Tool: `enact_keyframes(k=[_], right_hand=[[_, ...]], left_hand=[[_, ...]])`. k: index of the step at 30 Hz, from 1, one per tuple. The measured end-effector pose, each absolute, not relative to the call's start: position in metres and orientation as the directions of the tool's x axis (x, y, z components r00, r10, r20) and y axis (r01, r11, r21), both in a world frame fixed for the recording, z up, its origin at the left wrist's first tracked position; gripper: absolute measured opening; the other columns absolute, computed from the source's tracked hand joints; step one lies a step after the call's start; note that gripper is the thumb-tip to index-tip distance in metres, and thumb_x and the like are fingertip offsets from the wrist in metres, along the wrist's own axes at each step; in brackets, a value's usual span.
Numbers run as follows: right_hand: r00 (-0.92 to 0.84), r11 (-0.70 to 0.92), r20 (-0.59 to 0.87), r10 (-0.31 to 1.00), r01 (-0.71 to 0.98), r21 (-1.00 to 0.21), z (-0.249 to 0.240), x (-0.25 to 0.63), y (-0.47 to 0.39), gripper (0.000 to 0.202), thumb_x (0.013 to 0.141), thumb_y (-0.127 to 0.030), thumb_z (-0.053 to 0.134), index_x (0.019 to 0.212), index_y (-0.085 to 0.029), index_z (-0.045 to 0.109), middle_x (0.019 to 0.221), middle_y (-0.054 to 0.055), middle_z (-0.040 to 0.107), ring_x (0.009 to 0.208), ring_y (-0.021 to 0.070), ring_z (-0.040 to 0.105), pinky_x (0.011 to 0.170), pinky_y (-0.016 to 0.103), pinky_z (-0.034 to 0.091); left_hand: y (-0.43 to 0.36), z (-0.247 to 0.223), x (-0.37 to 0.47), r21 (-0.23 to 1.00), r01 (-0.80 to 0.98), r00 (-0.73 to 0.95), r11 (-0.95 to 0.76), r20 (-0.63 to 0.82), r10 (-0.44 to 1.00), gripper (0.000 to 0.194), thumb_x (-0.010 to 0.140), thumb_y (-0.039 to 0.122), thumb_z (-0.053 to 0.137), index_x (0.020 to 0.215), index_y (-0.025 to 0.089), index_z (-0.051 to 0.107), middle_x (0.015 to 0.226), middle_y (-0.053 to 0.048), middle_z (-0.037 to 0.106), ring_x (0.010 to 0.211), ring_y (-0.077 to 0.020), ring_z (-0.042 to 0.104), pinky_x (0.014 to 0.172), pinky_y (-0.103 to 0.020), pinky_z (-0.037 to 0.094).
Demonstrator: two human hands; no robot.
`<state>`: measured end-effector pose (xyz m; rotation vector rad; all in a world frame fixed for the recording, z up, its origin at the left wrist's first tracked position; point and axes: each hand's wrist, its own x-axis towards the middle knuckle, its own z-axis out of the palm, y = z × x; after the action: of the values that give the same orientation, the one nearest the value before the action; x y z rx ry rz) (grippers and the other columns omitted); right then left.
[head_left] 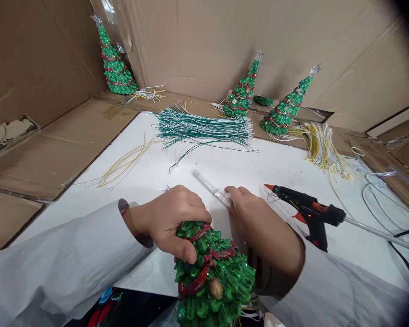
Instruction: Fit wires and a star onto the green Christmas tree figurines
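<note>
My left hand (177, 222) is closed round the upper part of a green Christmas tree figurine (221, 272). The tree has a red garland, a red bow and a gold bauble, and it leans toward me at the front edge of the table. Its top is hidden by my left hand. My right hand (250, 220) is closed at the near end of a clear, narrow tube (209, 186), which points away to the left. The fingertips there are partly hidden. To the right of that hand lies a black hot glue gun (310, 211) with an orange tip and a lit red light.
Green and white wires (204, 127) lie bundled at the back; yellow wires (126, 163) are loose at left and yellow-white ones (323, 147) bundled at right. Finished-looking trees (116, 68) stand along the cardboard walls (204, 45). Cables (381, 195) run along the right.
</note>
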<state>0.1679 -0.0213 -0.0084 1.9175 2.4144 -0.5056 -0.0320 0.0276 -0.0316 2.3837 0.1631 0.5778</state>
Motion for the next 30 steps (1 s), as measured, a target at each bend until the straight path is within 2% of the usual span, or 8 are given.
enact_keyframes(k=[4,6,8,11,13,16,23,30], right_hand=[[-0.313,0.214,-0.238,0.919,0.905,-0.367,-0.008,0.175,-0.014,0.016,0.082,-0.004,0.046,0.088,-0.017,0.054,0.076,0.002,0.060,0.067,0.0147,0.054,0.060,0.026,0.040],[-0.311,0.205,-0.176,0.934,0.869,-0.450,-0.003,0.177,-0.011,0.011,0.081,-0.009,0.048,0.078,-0.020,0.047,0.068,-0.002,0.054,0.061,0.0124,0.049,0.056,0.025,0.036],[-0.265,0.183,-0.055,0.963,0.787,-0.590,0.002,0.177,-0.011,0.013,0.079,-0.012,0.050,0.074,-0.021,0.043,0.062,-0.005,0.046,0.057,0.0115,0.044,0.053,0.025,0.034],[-0.206,0.179,0.088,0.975,0.477,-0.861,0.009,0.174,-0.016,0.009,0.080,-0.013,0.049,0.078,-0.021,0.047,0.069,-0.004,0.049,0.060,0.0115,0.048,0.056,0.025,0.039],[-0.205,0.180,0.132,0.970,0.237,-0.955,0.011,0.169,-0.023,0.009,0.083,-0.013,0.049,0.082,-0.022,0.050,0.078,-0.003,0.052,0.066,0.0112,0.053,0.061,0.025,0.044],[-0.260,0.155,0.133,0.956,0.066,-0.986,0.010,0.160,-0.036,0.011,0.087,-0.014,0.052,0.081,-0.023,0.050,0.081,-0.003,0.052,0.070,0.0107,0.053,0.064,0.024,0.045],[-0.308,0.060,0.060,0.949,-0.010,-0.998,0.002,0.159,-0.050,0.011,0.094,-0.034,0.055,0.089,-0.025,0.058,0.076,-0.004,0.053,0.065,0.0092,0.047,0.057,0.022,0.038],[-0.408,0.011,0.032,0.912,-0.052,-0.999,0.003,0.161,-0.047,0.015,0.092,-0.021,0.052,0.082,-0.022,0.063,0.065,-0.006,0.049,0.059,0.0074,0.040,0.053,0.021,0.032]], left_hand=[[0.027,-0.033,-0.033,0.624,-0.002,0.901,-0.782,0.340,0.269,0.066,0.082,0.079,0.037,0.080,0.019,0.063,0.061,-0.005,0.061,0.054,-0.0196,0.054,0.051,-0.033,0.037],[0.027,-0.032,-0.034,0.623,0.012,0.907,-0.782,0.322,0.270,0.067,0.081,0.080,0.035,0.079,0.019,0.062,0.062,-0.005,0.061,0.055,-0.0194,0.053,0.052,-0.033,0.038],[0.027,-0.032,-0.034,0.615,0.018,0.909,-0.788,0.318,0.268,0.068,0.082,0.081,0.033,0.078,0.019,0.062,0.062,-0.005,0.061,0.054,-0.0192,0.052,0.051,-0.033,0.037],[0.025,-0.031,-0.034,0.597,0.022,0.909,-0.802,0.322,0.265,0.069,0.084,0.078,0.031,0.077,0.017,0.063,0.062,-0.006,0.060,0.054,-0.0191,0.052,0.050,-0.033,0.036],[0.024,-0.031,-0.033,0.592,0.025,0.905,-0.806,0.329,0.270,0.068,0.087,0.075,0.031,0.078,0.016,0.063,0.065,-0.008,0.063,0.056,-0.0199,0.055,0.051,-0.034,0.038],[0.024,-0.032,-0.032,0.593,0.011,0.895,-0.805,0.353,0.272,0.064,0.089,0.071,0.030,0.079,0.016,0.062,0.070,-0.010,0.066,0.058,-0.0210,0.058,0.053,-0.034,0.040],[0.023,-0.030,-0.031,0.564,0.012,0.900,-0.825,0.354,0.255,0.065,0.091,0.068,0.027,0.077,0.015,0.062,0.067,-0.009,0.064,0.055,-0.0189,0.055,0.050,-0.033,0.038],[0.021,-0.031,-0.030,0.551,0.018,0.893,-0.834,0.367,0.262,0.072,0.092,0.068,0.021,0.078,0.013,0.066,0.065,-0.009,0.064,0.055,-0.0205,0.057,0.050,-0.034,0.042]])
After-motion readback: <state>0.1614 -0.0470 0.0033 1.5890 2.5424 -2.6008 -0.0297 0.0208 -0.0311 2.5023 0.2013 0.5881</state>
